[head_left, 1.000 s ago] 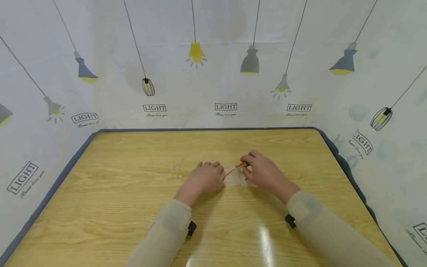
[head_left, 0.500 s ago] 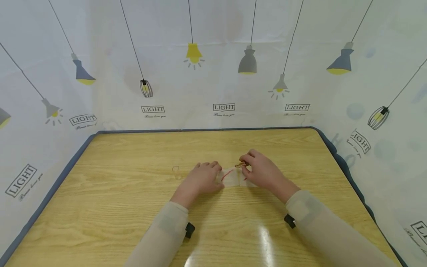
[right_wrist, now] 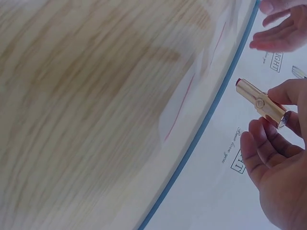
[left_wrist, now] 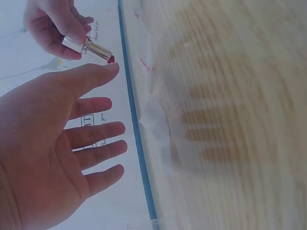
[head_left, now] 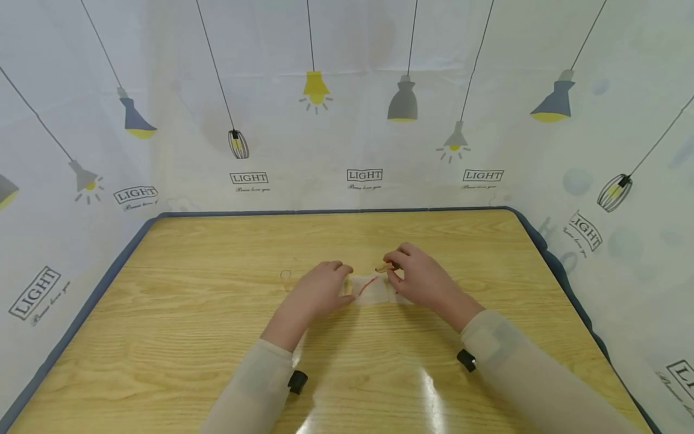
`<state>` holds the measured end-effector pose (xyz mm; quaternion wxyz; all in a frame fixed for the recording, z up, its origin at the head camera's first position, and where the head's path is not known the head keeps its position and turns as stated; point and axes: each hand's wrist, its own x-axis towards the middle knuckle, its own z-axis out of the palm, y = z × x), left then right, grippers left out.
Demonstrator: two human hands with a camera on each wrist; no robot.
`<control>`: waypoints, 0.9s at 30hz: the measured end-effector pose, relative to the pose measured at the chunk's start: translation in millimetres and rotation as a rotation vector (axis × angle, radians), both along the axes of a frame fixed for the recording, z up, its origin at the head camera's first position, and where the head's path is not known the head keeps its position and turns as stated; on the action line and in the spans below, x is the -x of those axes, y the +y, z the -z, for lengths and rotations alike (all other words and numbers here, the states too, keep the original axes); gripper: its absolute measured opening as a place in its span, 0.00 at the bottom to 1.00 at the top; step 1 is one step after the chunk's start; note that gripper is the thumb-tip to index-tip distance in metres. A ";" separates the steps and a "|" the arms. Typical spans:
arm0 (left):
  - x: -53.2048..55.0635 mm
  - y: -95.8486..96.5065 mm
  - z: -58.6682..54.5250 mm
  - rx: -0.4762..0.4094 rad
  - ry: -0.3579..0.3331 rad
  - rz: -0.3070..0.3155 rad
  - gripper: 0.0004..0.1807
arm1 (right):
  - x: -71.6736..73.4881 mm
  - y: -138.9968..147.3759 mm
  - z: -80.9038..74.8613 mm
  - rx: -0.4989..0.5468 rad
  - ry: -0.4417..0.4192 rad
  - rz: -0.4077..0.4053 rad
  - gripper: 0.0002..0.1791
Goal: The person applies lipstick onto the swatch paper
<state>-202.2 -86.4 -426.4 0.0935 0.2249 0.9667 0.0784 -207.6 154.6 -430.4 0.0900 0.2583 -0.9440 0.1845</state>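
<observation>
Glossy metallic lipstick (right_wrist: 260, 102), matt paper (head_left: 375, 293), shiny smooth wood-grain tabletop (head_left: 374, 361)

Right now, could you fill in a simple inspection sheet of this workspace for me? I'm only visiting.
Surface: wooden table, light brown with visible grain.
Job's things: gold lipstick, red tip bare and apart from the sheets; thin pale sheets bearing red lines, paper or tissue, cannot tell which.
Clutter: faint round outline beyond the left hand, too faint to identify.
Hands: right hand holds the lipstick; left hand has its fingers spread, near the sheets.
Cables: nothing seen.
Surroundings: pale backdrop with printed lamps and "LIGHT" lettering.
</observation>
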 end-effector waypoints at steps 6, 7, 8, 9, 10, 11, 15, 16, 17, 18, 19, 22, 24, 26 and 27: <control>-16.3 -10.4 -2.9 0.023 0.026 0.012 0.33 | -1.9 -8.8 -3.1 0.032 -0.014 -0.002 0.13; -18.6 -12.2 -3.3 0.021 0.031 0.014 0.32 | -2.5 -10.3 -3.5 0.042 -0.021 -0.003 0.13; -21.1 -14.0 -4.0 0.023 0.032 0.014 0.32 | -3.3 -11.9 -3.6 0.048 -0.027 -0.003 0.13; -23.8 -15.9 -4.8 0.022 0.036 0.014 0.32 | -4.0 -13.4 -3.7 0.054 -0.031 -0.005 0.13; -26.0 -17.8 -5.1 0.025 0.041 0.014 0.31 | -4.6 -15.1 -3.5 0.060 -0.031 -0.010 0.13; -28.1 -19.8 -5.0 0.031 0.047 0.015 0.31 | -5.4 -17.0 -3.2 0.068 -0.029 -0.014 0.13; -36.1 -26.6 -4.0 0.056 0.058 0.018 0.31 | -8.6 -23.1 -1.8 0.083 0.000 -0.033 0.13; -37.6 -28.1 -2.9 0.060 0.059 0.017 0.30 | -9.3 -24.5 -1.5 0.085 0.007 -0.038 0.13; -39.3 -29.4 -2.5 0.063 0.059 0.016 0.30 | -9.8 -25.8 -1.0 0.085 0.014 -0.041 0.13; -40.8 -30.7 -1.8 0.062 0.059 0.015 0.29 | -10.2 -27.0 -0.2 0.084 0.017 -0.041 0.13; -42.0 -32.3 -0.4 0.061 0.058 0.013 0.29 | -10.4 -28.4 0.8 0.083 0.017 -0.043 0.13; -45.5 -37.0 3.6 0.059 0.048 0.007 0.28 | -12.0 -32.7 1.9 0.079 -0.006 -0.039 0.13; -47.8 -40.7 6.7 0.058 0.049 0.012 0.28 | -13.4 -35.3 2.2 0.083 -0.015 -0.038 0.13; -49.9 -44.0 8.8 0.060 0.050 0.017 0.29 | -15.3 -37.2 2.0 0.088 -0.022 -0.040 0.13; -50.8 -45.5 9.4 0.054 0.056 0.022 0.28 | -16.2 -38.1 2.1 0.092 -0.018 -0.043 0.13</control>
